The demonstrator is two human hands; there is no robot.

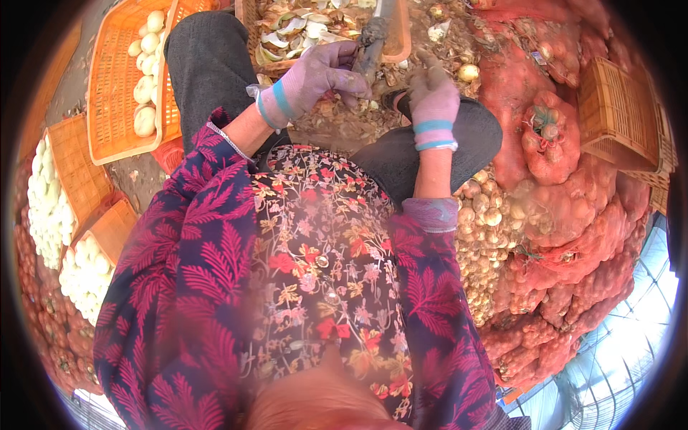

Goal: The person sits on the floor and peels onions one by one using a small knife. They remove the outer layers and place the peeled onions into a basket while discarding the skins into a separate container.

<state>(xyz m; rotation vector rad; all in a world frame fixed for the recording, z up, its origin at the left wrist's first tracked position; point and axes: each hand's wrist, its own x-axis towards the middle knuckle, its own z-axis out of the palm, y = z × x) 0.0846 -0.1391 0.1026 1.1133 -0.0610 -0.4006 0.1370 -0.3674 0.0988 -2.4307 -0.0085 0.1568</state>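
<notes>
My left hand (317,78), in a soiled pink knit glove with blue bands at the cuff, is curled beside a dark, cloth-wrapped bar-like tool (370,54). Its fingertips meet or overlap the tool's lower end; whether they grip it is unclear. A grey metal part (385,9) extends from the tool's far end over a crate. My right hand (432,102), gloved the same way, is blurred above my right knee. Its fingers point away from me, apart, with nothing visible in them. Beyond it a yellowish onion (468,72) lies among dry skins.
An orange plastic crate (400,32) ahead holds onion peelings (301,32). Left stands another orange crate (99,107) with peeled onions (144,90). Unpeeled onions (484,209) are heaped at right, beside red mesh sacks (548,140) and an orange crate (618,113).
</notes>
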